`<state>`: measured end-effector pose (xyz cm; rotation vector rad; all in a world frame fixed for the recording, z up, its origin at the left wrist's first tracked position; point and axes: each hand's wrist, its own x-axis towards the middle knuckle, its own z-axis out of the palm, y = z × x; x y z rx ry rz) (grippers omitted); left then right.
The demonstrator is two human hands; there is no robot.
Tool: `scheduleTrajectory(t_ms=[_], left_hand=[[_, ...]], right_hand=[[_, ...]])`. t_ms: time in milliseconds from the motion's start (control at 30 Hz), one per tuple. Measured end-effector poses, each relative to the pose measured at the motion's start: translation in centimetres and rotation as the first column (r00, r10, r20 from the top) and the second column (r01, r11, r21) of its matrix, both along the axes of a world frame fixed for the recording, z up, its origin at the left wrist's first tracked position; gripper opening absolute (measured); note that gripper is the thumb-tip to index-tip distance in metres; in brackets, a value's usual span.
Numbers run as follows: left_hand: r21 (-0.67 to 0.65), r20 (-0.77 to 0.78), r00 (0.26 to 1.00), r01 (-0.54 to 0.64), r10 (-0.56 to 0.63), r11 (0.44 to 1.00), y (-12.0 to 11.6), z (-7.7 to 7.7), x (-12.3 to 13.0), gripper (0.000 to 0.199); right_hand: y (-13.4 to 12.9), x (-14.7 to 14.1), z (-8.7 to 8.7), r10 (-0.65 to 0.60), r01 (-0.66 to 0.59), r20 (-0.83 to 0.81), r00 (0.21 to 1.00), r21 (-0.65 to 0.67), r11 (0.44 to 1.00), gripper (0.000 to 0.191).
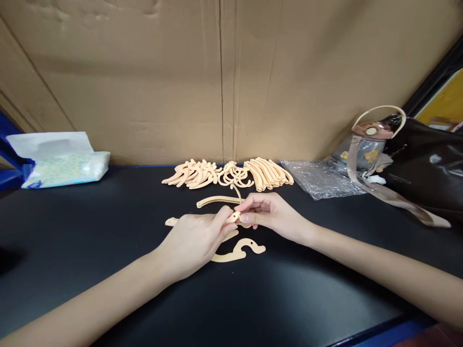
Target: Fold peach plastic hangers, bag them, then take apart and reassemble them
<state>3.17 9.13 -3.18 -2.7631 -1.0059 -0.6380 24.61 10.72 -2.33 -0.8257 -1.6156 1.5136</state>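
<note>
My left hand is closed around a beige plastic hanger arm, whose end with a round hole shows past the thumb. My right hand pinches at that same end, thumb and forefinger together; what lies between those fingertips is mostly hidden. A thin curved hook rises just behind the right fingertips, and I cannot tell whether it is held. Behind the hands lies a long curved hanger arm. In front of them rests a hanger arm with a hooked end, partly covered by my left hand.
At the back of the black table lie piles of hanger arms, hooks and longer arms. A tissue pack sits left. Clear plastic wrap, a strapped bottle and a dark bag stand right.
</note>
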Motion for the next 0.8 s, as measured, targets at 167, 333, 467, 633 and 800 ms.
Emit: scheduleTrajectory(t_ms=[167, 333, 467, 633, 800], left_hand=[[0.086, -0.006, 1.0, 0.01, -0.009, 0.996, 0.0, 0.1, 0.0, 0.026], [0.019, -0.015, 1.0, -0.015, 0.015, 1.0, 0.0, 0.4, 0.2, 0.03], [-0.026, -0.052, 0.998, -0.033, 0.032, 0.999, -0.1, 0.3, 0.2, 0.032], [-0.015, -0.096, 0.995, -0.04, 0.038, 0.999, 0.0, -0.1, 0.1, 0.032], [-0.014, -0.125, 0.991, -0.048, 0.046, 0.999, 0.1, -0.1, 0.2, 0.029]], right_hand=[[0.1, 0.1, 0.2, 0.018, -0.019, 0.006, 1.0, 0.019, 1.0, 0.02], [-0.1, -0.1, 0.2, -0.014, 0.009, 0.056, 0.998, 0.081, 0.997, 0.023], [-0.4, -0.2, 0.3, -0.06, 0.038, 0.14, 0.988, 0.155, 0.987, 0.015], [-1.0, -0.3, 0.5, -0.164, 0.029, 0.331, 0.929, 0.378, 0.925, 0.008], [-1.5, -0.2, 0.9, -0.244, -0.015, 0.457, 0.855, 0.493, 0.87, 0.007]])
